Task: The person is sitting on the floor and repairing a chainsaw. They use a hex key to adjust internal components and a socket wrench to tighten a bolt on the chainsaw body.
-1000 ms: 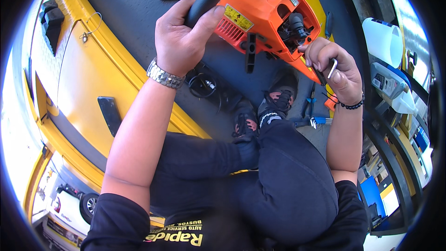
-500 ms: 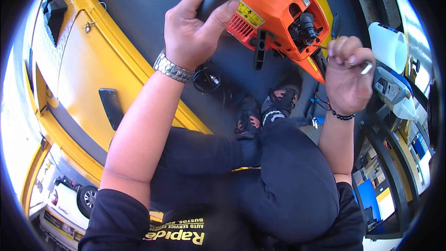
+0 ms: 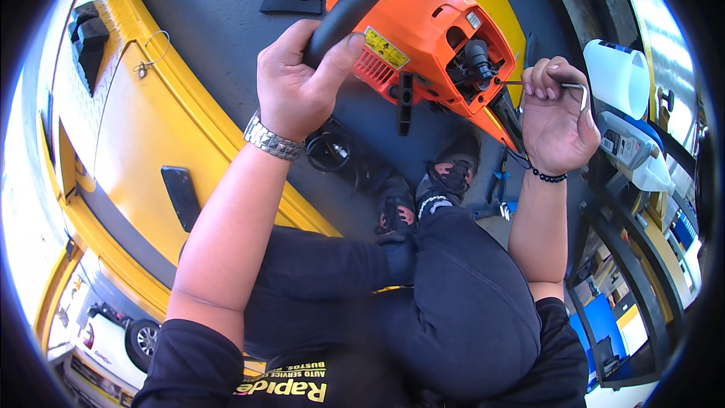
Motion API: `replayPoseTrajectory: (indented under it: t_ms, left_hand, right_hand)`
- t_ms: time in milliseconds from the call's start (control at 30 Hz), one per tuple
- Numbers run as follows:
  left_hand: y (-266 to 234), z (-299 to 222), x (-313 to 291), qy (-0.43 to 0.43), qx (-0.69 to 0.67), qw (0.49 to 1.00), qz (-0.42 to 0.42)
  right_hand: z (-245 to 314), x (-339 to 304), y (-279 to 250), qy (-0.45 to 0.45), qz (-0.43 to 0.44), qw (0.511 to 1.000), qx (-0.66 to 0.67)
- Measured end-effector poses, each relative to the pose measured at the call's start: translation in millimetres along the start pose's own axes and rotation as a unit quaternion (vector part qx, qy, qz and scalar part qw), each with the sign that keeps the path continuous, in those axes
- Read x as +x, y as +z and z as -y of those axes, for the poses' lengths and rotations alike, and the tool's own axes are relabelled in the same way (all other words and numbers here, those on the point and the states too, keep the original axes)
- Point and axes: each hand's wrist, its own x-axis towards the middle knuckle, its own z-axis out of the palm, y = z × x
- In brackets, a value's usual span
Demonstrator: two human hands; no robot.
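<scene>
An orange chainsaw (image 3: 419, 23) is tilted in front of me at the top of the view. My left hand (image 3: 298, 87) is wrapped round its thick black handle (image 3: 355, 11). On the saw's right end, an open recess shows a dark ribbed elbow part (image 3: 477, 57). My right hand (image 3: 559, 117) has its fingers curled on a thin L-shaped hex key (image 3: 584, 97), palm partly turned up. The key's long arm reaches from the fingers to the recess edge; its bent end hangs by the thumb. Whether the tip sits in a screw is too small to tell.
A yellow metal ramp-like structure (image 3: 143, 143) runs along the left, with a black phone (image 3: 180, 196) on it. Dark cable (image 3: 327, 153) lies on the floor near my shoes (image 3: 449, 174). White plastic containers (image 3: 618, 79) and a dark metal frame (image 3: 634, 257) stand at the right.
The saw and both hands sit slightly further left in view. My right fingers have loosened and shifted, and the hex key's bent end has swung to show more of its length.
</scene>
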Motion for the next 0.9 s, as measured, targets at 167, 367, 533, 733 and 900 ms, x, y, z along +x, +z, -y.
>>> replayPoseTrajectory:
  t_ms: [167,367,533,733,900]
  left_hand:
    - [-1,-1,0,0.007,-0.002,1.0,0.002]
    - [0,0,0,0.006,-0.008,1.0,0.001]
    - [0,3,-1,0.012,-0.019,1.0,0.004]
    - [1,2,0,0.019,-0.017,1.0,-0.007]
    - [-1,4,2,0.015,-0.009,1.0,0.001]
  right_hand:
    - [-2,-1,0,-0.005,0.008,0.999,0.032]
    - [-1,2,2,0.01,0.014,0.999,0.028]
    - [1,6,-3,0.051,0.059,0.997,0.018]
    - [17,5,1,0.044,0.052,0.994,-0.09]
    - [30,0,3,-0.017,0.064,0.94,-0.336]
